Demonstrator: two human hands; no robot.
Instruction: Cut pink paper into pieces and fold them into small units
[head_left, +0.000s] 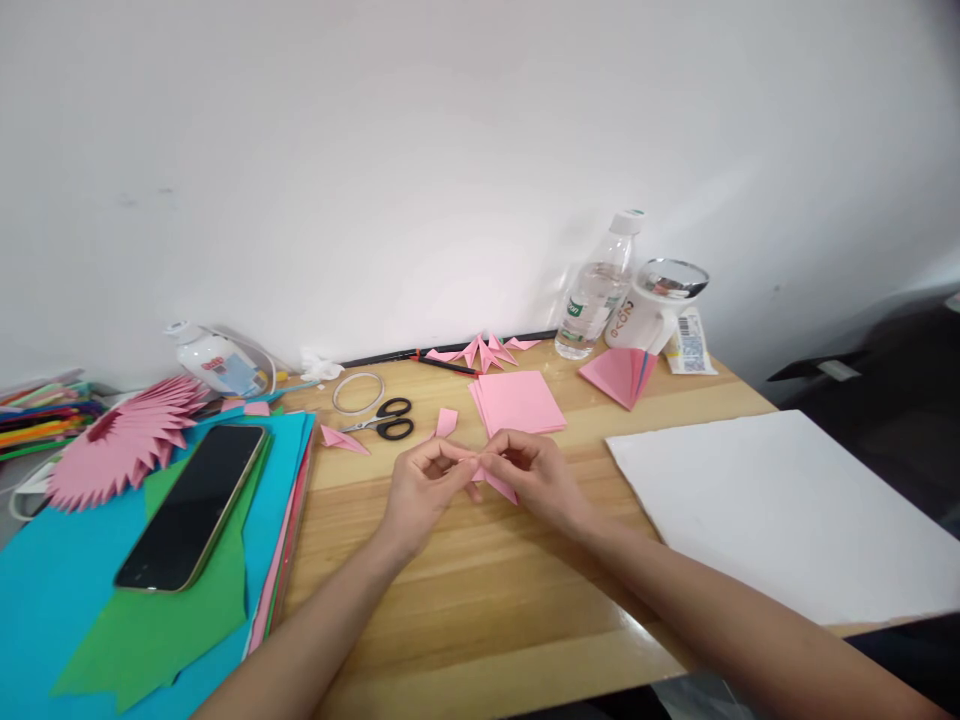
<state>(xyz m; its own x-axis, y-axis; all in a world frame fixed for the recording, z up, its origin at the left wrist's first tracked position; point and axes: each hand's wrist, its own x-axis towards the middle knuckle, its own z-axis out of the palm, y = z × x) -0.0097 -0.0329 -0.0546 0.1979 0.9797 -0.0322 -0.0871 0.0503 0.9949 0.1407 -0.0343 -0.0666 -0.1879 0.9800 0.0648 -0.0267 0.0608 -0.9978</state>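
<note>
Both hands meet over the middle of the wooden table [480,600]. My left hand [424,485] and my right hand [529,475] pinch a small folded pink paper piece [496,484] between their fingertips, low over the wood. Just beyond them lies a stack of square pink sheets [519,402]. A small pink folded strip [446,422] lies to the left of that stack, and black-handled scissors [384,420] lie further left.
A phone [191,505] rests on green and blue paper sheets [67,590] at left, beside a pink spiky paper flower [124,445]. A large white sheet [787,510] covers the right side. A water bottle [596,290], a mug [656,300], folded pink pieces [484,350] and a tape ring [358,392] stand near the wall.
</note>
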